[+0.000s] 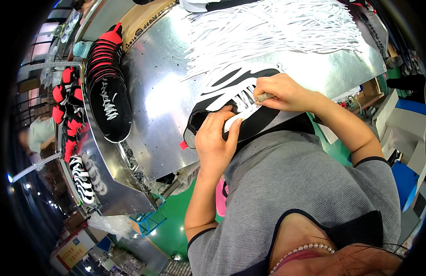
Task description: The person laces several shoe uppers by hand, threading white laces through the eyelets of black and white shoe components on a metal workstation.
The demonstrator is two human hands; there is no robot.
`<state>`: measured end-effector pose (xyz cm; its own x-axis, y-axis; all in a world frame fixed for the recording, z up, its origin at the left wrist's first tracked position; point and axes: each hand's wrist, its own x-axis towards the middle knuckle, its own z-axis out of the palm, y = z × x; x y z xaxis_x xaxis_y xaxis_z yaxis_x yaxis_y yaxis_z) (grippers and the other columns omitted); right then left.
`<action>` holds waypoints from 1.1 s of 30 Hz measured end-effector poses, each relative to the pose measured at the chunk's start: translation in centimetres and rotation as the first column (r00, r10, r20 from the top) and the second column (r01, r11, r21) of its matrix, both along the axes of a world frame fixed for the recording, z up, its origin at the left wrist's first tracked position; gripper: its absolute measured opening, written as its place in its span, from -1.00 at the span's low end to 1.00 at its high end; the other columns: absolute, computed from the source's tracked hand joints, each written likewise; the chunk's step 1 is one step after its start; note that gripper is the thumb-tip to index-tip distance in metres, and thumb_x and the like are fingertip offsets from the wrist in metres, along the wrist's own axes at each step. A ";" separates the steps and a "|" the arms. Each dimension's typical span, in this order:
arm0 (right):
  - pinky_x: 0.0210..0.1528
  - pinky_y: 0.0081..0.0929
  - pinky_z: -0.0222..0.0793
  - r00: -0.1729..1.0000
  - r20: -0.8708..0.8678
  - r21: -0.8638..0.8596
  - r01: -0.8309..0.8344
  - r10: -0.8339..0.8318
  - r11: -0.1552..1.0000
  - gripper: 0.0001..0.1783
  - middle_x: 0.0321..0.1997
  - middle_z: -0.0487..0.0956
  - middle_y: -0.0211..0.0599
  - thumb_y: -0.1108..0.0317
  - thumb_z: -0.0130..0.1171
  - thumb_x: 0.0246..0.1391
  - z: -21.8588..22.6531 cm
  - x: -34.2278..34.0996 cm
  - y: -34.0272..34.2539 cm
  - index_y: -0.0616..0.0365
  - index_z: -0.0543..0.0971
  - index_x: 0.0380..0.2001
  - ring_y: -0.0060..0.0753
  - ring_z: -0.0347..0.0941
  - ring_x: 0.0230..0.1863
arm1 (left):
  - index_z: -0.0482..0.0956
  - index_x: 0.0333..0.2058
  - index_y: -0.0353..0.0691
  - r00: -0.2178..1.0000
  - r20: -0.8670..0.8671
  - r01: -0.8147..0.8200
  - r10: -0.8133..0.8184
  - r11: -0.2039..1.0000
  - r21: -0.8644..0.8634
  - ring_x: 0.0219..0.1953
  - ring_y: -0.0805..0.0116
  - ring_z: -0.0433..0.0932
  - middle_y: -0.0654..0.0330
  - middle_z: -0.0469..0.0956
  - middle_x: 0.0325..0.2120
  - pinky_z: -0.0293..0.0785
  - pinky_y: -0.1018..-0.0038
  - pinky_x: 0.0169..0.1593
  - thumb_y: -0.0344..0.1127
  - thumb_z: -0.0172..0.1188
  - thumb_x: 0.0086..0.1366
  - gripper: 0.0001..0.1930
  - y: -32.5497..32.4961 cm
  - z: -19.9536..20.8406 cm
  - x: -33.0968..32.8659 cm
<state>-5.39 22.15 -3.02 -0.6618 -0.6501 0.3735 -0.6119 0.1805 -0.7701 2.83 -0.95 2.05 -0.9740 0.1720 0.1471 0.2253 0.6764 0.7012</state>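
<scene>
A black and white shoe upper (263, 120) lies on the metal table in front of me, with white laces crossing its middle and a small red tab at its heel end. My left hand (215, 140) grips the upper near its collar opening, fingers at the opening and thumb on the outer side. In my right hand (284, 93) is a small tool with a tan handle (264, 97), held at the laced rows. The tool's tip is too small to make out among the laces.
Loose white laces (277, 34) cover the far side of the metal table (162, 99). On the left stands a nested row of black and red shoe uppers (109, 99). Beyond the table's left edge are more red and black uppers (70, 115) and a black and white stack (82, 181).
</scene>
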 end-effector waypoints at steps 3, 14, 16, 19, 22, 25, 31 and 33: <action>-0.45 -0.50 0.24 0.988 0.141 -0.035 0.075 -0.069 0.997 -0.90 -0.44 0.48 -0.39 0.48 0.21 0.05 0.4 0.2 0.0 0.13 0.53 -0.32 -0.43 0.36 -0.52 | 0.58 -0.31 -0.31 0.990 -0.138 0.022 -0.009 0.996 0.091 -0.25 0.13 0.62 0.05 0.64 -0.23 0.51 0.36 -0.15 -0.49 0.32 0.14 -0.86 -0.3 -0.8 0.1; -0.46 -0.54 0.22 0.948 0.203 -0.154 0.277 -0.244 0.948 -0.88 -0.49 0.47 -0.35 0.38 0.20 0.16 -0.1 1.2 -0.2 0.19 0.57 -0.30 -0.51 0.31 -0.54 | 0.43 -0.10 -0.34 0.900 0.124 -0.416 0.418 0.739 0.530 -0.16 0.42 0.45 0.08 0.49 -0.15 0.42 0.49 -0.06 -0.54 0.09 0.34 -0.83 -2.0 -3.4 9.3; -0.50 -0.51 0.20 0.947 0.176 -0.165 0.299 -0.270 0.940 -0.86 -0.54 0.44 -0.30 0.35 0.22 0.15 0.1 1.2 -0.7 0.20 0.59 -0.30 -0.49 0.28 -0.58 | 0.36 0.05 -0.35 0.847 0.459 -0.527 0.267 0.531 0.664 -0.01 0.35 0.49 0.02 0.48 0.00 0.46 0.38 0.07 -0.42 0.09 0.41 -0.71 -2.1 -3.5 9.8; -0.49 -0.48 0.20 0.933 0.204 -0.154 0.329 -0.295 0.932 -0.84 -0.54 0.43 -0.29 0.34 0.24 0.15 0.7 1.5 -1.4 0.24 0.58 -0.33 -0.47 0.28 -0.58 | 0.22 0.22 -0.38 0.814 0.560 -0.581 0.158 0.167 0.797 0.11 0.20 0.47 -0.03 0.42 0.10 0.41 0.26 0.23 -0.38 0.12 0.40 -0.51 -1.4 -3.2 9.0; -0.46 -0.60 0.18 0.896 0.336 -0.145 0.354 -0.291 0.924 -0.86 -0.56 0.39 -0.45 0.36 0.20 0.19 1.2 1.3 -1.2 0.22 0.57 -0.33 -0.64 0.24 -0.54 | 0.40 0.13 -0.24 0.859 0.496 -0.506 -0.127 -0.061 0.860 -0.05 0.34 0.51 0.16 0.50 0.04 0.44 0.43 -0.09 -0.27 0.20 0.36 -0.59 -2.9 -5.8 7.1; -0.45 -0.72 0.12 0.760 0.644 -0.349 0.399 -0.093 0.848 -0.85 -0.53 0.36 -0.64 0.34 0.15 0.25 0.4 0.4 -2.1 0.21 0.56 -0.29 -0.80 0.19 -0.50 | 0.51 0.06 -0.16 0.842 0.160 -0.390 -0.515 -0.376 0.841 -0.09 0.31 0.52 0.22 0.56 0.02 0.42 0.36 -0.06 -0.17 0.22 0.33 -0.63 -3.5 -7.0 4.2; -0.51 -0.77 0.02 0.662 0.748 -0.398 0.407 0.035 0.822 -0.82 -0.52 0.35 -0.59 0.26 0.10 0.30 3.0 -0.7 -3.7 0.14 0.51 -0.21 -0.78 0.12 -0.58 | 0.43 0.12 -0.30 0.967 0.225 -0.234 0.120 0.069 0.970 0.03 0.36 0.54 0.19 0.54 0.02 0.43 0.39 0.13 -0.42 0.21 0.31 -0.59 -3.2 3.6 0.8; -0.52 -0.78 0.02 0.613 0.790 -0.367 0.458 0.012 0.809 -0.82 -0.51 0.35 -0.57 0.26 0.07 0.31 3.0 -0.7 -3.3 0.12 0.48 -0.16 -0.78 0.12 -0.59 | 0.44 0.10 -0.32 0.962 0.004 -0.120 0.273 0.410 0.904 -0.06 0.45 0.55 0.19 0.57 -0.07 0.45 0.48 0.05 -0.49 0.22 0.28 -0.60 -4.4 6.1 1.0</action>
<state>-6.10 18.86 0.00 -0.9439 -0.3146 -0.1005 0.2032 -0.3132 -0.9277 3.87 -5.38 8.16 -0.9216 -0.3235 0.2142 0.3073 -0.2714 0.9121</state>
